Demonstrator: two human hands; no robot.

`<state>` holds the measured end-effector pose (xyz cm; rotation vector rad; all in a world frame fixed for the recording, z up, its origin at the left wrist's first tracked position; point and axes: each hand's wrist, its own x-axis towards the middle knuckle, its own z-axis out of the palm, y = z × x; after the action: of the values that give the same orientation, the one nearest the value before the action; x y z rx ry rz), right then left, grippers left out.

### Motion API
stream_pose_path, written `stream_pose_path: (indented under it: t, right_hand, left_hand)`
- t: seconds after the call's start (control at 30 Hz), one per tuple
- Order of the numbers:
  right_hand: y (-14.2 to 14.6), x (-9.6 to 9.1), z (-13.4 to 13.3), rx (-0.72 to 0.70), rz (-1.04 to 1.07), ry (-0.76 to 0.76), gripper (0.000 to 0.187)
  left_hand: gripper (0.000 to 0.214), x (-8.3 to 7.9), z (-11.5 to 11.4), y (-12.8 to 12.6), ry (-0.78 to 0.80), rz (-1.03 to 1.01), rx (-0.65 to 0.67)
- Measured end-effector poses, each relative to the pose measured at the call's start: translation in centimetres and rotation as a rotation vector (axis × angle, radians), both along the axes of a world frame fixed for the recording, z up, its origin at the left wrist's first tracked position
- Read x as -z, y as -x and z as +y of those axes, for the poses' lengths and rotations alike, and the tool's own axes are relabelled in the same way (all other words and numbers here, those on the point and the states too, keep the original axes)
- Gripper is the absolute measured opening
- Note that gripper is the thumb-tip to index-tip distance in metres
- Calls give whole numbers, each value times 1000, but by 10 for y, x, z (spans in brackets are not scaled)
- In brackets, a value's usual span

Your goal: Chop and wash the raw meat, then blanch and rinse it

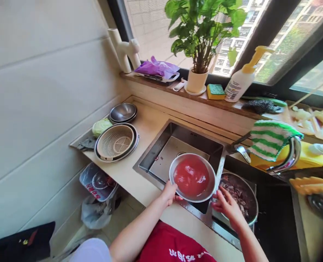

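Note:
A round metal bowl (214, 187) full of red, watery liquid (191, 176) is over the front of the left sink basin. My left hand (170, 193) grips its near left rim, fingers curled beneath. At its right side is my right hand (228, 205), thumb and fingers around the lower rim, partly hidden by the bowl. Just beyond that hand, a larger metal pan (255, 207) holds dark, shredded-looking pieces (236, 194) in the right basin. Small reddish scraps lie on the floor of the left basin (164, 154).
Left on the counter are a beige colander (118, 142), metal bowls (123, 112) and a cabbage (101, 127). A chrome faucet (295, 154) draped with a striped cloth (273, 138) rises at right. The sill carries a potted plant (196, 80), sponge (216, 91) and pump bottle (239, 83).

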<state>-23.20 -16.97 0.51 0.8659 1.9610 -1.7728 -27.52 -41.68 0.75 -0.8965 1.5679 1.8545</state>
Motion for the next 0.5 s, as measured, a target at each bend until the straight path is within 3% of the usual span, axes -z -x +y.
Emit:
stream_pose_path:
  t: [0.03,0.1,0.2,0.3,0.5]
  right_hand:
    - [2,-3,-15,13,-77,144,57]
    - [7,-5,-38,49,-164,288,41]
    - [20,0,-51,104,-172,275,22]
    - [38,7,-55,75,-194,248,21]
    - [75,15,-80,-21,-192,151,48]
  left_hand:
    - [32,1,4,-3,-28,-5,-6]
    - [29,3,8,-8,-86,-8,-13]
    - [29,7,4,-9,-180,-25,-3]
    - [36,14,-14,-5,-220,19,25]
    - [59,44,-64,13,192,282,-132]
